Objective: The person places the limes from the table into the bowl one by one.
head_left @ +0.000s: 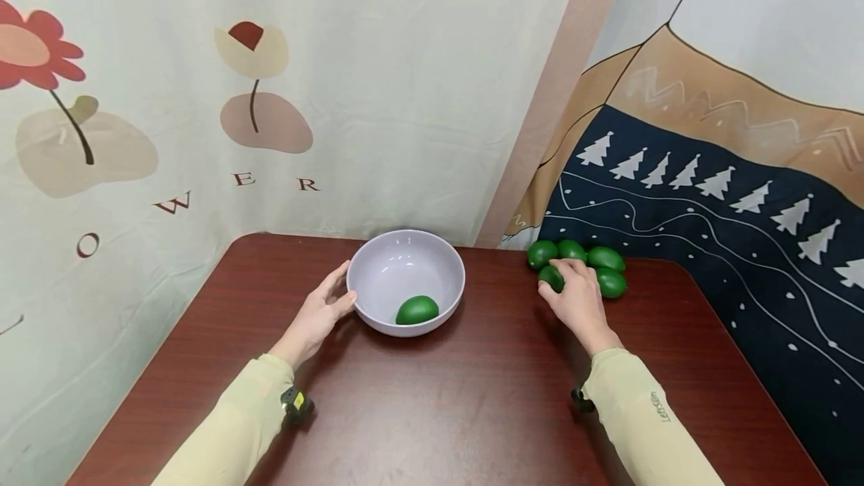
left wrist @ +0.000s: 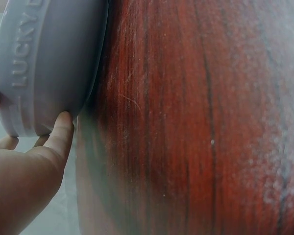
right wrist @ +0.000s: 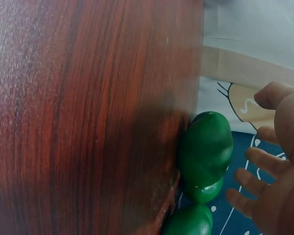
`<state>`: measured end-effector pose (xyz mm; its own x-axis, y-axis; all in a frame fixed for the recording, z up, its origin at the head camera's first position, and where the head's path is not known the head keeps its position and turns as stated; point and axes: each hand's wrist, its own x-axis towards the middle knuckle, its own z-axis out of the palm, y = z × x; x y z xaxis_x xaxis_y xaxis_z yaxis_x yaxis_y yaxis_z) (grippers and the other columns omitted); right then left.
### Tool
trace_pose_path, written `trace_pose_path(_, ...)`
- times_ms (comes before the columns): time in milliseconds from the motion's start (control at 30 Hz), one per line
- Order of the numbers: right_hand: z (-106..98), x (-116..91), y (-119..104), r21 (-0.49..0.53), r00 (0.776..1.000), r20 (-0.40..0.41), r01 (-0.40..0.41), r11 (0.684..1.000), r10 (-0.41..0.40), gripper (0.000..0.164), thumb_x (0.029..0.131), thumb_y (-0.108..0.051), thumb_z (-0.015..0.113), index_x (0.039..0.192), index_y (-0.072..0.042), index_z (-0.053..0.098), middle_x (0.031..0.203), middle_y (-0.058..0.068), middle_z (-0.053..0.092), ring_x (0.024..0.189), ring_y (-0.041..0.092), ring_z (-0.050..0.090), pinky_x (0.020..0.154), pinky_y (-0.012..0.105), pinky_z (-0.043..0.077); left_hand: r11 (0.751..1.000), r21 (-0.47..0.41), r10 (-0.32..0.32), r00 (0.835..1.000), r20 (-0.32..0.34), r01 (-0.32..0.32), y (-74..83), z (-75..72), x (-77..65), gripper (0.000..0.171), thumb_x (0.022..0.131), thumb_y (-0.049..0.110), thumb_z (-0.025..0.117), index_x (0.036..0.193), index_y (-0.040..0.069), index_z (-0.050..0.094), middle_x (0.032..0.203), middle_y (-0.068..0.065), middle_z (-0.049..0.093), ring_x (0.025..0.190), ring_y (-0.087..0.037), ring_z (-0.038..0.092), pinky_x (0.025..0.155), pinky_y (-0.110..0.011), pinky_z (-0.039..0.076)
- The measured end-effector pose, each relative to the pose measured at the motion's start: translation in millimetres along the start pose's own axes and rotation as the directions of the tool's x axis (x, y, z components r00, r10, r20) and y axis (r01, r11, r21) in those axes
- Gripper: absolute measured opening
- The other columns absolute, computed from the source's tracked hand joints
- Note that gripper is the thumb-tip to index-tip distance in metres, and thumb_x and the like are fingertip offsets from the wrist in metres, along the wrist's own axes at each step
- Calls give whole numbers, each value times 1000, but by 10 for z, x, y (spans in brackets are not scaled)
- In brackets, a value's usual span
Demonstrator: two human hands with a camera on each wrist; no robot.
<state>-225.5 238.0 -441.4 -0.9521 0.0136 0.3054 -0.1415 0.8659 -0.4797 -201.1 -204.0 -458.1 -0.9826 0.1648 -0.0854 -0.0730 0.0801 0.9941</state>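
A pale lilac bowl (head_left: 405,246) stands near the table's back edge. A smooth green mango-shaped fruit (head_left: 417,310) lies inside it. My left hand (head_left: 321,315) holds the bowl's left side, thumb at the rim and fingers against the outer wall; in the left wrist view raised lettering shows on that wall (left wrist: 63,58). Over at the right back, my right hand (head_left: 576,297) hovers above a cluster of several more such fruits (head_left: 605,259), its fingers spread and bent. The nearest fruit (right wrist: 206,149) lies below the palm, with a gap between in the right wrist view.
The dark red wooden table (head_left: 459,411) ends just behind the bowl and the cluster. A printed pale curtain (head_left: 418,96) hangs behind it, and a navy cloth with white trees (head_left: 688,216) hangs at the right.
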Motion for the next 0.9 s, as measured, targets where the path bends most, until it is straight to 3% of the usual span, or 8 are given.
trace_pose_path(567,-12,32,46,-69,991,108,-76,995,83,60,95,-23,67,146,3,51,149,29,39,130,52,37,115,65,32,1000,8,5,1000,-6,-5,-19,8,9,68,108,4,49,167,11,16,168,-23,22,140,-38,41,99,-17,51)
trace_pose_path(900,32,96,65,-63,984,129,-112,992,119,59,96,-23,65,148,3,49,149,31,36,132,53,34,115,67,31,1000,13,5,1000,-18,-5,-13,6,0,67,108,3,49,166,10,18,165,-25,26,136,-37,44,98,-18,51)
